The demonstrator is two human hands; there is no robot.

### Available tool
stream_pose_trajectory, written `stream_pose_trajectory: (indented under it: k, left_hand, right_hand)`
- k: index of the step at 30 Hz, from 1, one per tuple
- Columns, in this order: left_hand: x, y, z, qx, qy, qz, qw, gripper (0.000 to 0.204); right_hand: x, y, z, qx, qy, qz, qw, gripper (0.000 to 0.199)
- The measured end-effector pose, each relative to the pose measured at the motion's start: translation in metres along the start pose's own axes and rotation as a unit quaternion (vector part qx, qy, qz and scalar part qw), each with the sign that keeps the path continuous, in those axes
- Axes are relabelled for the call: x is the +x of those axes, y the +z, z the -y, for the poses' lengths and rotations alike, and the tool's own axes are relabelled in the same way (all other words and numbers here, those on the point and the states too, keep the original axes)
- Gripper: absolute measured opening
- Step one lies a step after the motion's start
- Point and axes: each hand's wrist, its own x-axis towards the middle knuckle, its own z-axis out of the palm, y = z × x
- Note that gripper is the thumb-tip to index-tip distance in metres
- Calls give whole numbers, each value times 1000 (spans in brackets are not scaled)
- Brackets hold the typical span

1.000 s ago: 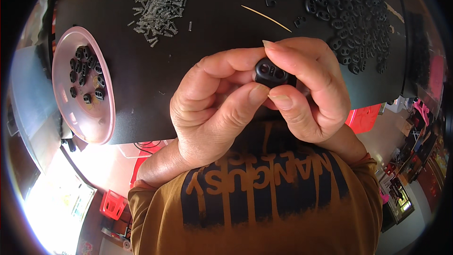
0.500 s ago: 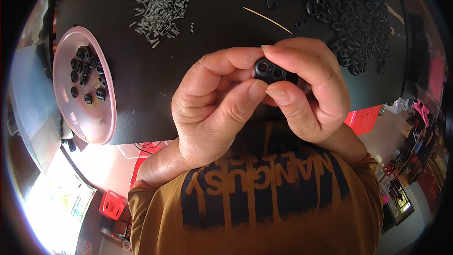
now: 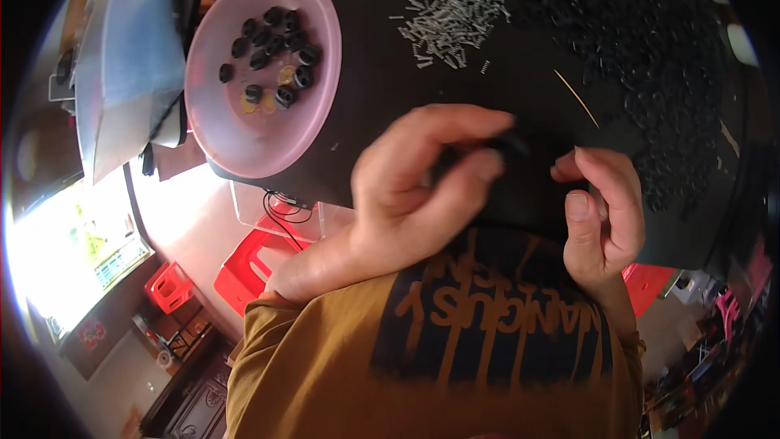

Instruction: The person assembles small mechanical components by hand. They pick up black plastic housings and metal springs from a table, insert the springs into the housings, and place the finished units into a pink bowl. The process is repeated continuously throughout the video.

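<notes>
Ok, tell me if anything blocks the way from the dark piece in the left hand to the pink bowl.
Nothing visible does, apart from the left hand itself and the raised rim of the pink bowl. The dark piece shows only as a blur; the spring pile lies beyond that path.

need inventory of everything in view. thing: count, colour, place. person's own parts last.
Table: 1, black, centre
Bowl: 1, pink, table's left end
Toggle pieces: about a dozen, black, in bowl
Spring pile: 1, silver-grey, far middle
Loose spring: 1, grey, just nearer
Parts pile: 1, black, right side
Stick: 1, tan, left of parts pile
Bin: 1, bluish clear, left of bowl
Red furniture: 3 visible, red, two lower left, one right
Background clutter: uncountable, mixed, right rim
Held piece: 1, black, left fingertips, blurred
Shirt: 1, brown, bottom
Left hand: 1, bare, centre
Right hand: 1, bare, right of centre
</notes>
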Motion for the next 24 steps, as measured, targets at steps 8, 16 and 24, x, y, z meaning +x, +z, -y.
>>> stream_pose_trajectory:
  k: [8, 16, 24]
  left_hand:
    - [14, -51, -4, 215, 158, -385, 883, 34]
    - [19, -19, -3, 384, 309, -9, 870, 26]
    - [64, 59, -6, 441, 296, 218, 819, 18]
  right_hand:
    - [2, 9, -4, 9, -21, 63, 998, 20]
    - [-15, 10, -8, 52, 1, 113, 992, 11]
    - [-28, -15, -5, 118, 57, 148, 980, 19]
